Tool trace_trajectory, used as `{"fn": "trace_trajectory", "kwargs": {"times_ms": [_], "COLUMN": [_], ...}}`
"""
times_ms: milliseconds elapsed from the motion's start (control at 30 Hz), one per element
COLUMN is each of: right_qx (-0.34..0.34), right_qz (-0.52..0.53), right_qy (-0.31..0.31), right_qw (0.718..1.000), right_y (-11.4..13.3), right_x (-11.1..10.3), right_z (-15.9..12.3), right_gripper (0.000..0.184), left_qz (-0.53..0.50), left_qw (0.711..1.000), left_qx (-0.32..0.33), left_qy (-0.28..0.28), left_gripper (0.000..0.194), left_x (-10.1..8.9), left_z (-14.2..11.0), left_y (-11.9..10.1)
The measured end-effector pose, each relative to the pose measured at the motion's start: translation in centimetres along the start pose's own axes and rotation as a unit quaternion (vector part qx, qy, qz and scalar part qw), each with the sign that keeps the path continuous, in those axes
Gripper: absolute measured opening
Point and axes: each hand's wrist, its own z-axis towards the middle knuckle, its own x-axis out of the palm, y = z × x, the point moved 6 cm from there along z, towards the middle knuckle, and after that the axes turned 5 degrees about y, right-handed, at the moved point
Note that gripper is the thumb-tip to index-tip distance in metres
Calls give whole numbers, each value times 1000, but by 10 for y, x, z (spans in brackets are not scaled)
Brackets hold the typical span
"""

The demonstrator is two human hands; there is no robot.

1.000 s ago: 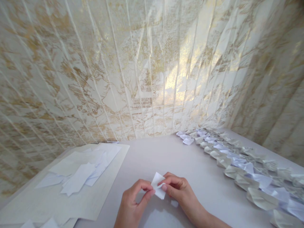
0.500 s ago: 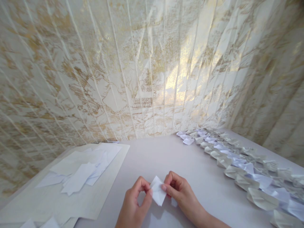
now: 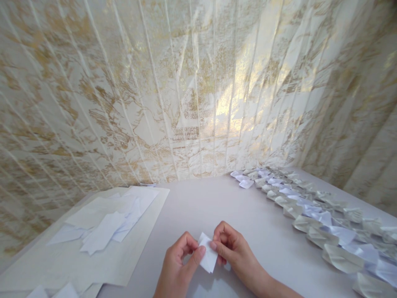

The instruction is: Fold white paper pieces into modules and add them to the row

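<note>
White paper (image 3: 209,260) is pinched by fingers (image 3: 196,258) of left hand (image 3: 178,263) and right hand (image 3: 233,245); folded pieces (image 3: 343,259) line right edge of desk (image 3: 192,203).

Right hand (image 3: 231,245): bare, thumbnail (image 3: 213,245) short; bare forearm (image 3: 269,284) adjoining. Left hand (image 3: 182,258), left of right hand: bare too, short thumbnail (image 3: 202,250).

Left hand (image 3: 180,260) and right hand (image 3: 232,245) pinch near each other

The pale desk (image 3: 186,207) supports large off-white paper sheets (image 3: 119,258) at its left edge and rows of folded paper pieces (image 3: 343,260) along its right edge.
</note>
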Motion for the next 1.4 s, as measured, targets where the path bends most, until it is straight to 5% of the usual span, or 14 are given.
{"fn": "trace_trajectory", "kwargs": {"times_ms": [500, 1067, 1400], "right_qx": [-19, 11, 1], "right_qz": [-4, 88, -3], "right_qy": [73, 60, 33], "right_qw": [997, 994, 999], "right_y": [3, 0, 2], "right_x": [10, 9, 9], "right_z": [-6, -7, -6], "right_gripper": [41, 38, 37], "left_qz": [-32, -114, -76], "left_qw": [999, 989, 997], "left_qx": [-14, -28, -1], "left_qy": [38, 88, -5], "left_gripper": [38, 35, 36], "left_x": [5, 14, 8], "left_z": [0, 5, 0], "left_y": [11, 7, 3]}}
